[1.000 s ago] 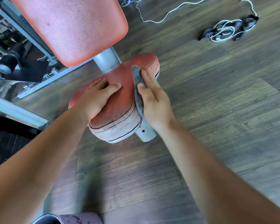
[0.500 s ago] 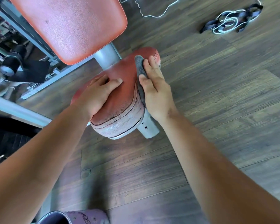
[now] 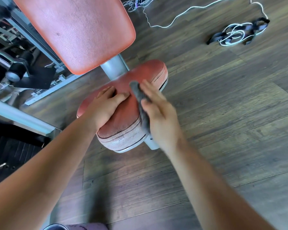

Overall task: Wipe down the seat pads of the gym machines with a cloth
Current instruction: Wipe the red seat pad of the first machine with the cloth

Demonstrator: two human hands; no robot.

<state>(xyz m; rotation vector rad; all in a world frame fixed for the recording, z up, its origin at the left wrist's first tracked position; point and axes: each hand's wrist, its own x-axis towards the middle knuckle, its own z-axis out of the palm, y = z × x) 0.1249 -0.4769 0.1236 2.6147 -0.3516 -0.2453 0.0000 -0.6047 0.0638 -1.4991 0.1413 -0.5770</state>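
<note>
Mid-frame, your right hand (image 3: 160, 117) is pressing the cloth (image 3: 139, 92) flat-fingered, seemingly unpinched, at the edge of the seat pad (image 3: 126, 118), where it is risking slipping off

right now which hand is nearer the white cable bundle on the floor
Right. The right hand presses the grey cloth on the seat pad's right side, toward the white cable bundle; the left hand rests flat further left.

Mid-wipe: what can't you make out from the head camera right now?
1. Grey cloth: mostly hidden under the right hand, itself motion-blurred.
2. Worn red seat pad: patches under the cloth and the left hand are covered, head view.
3. Purple patterned object: cut off by the bottom edge.
</note>
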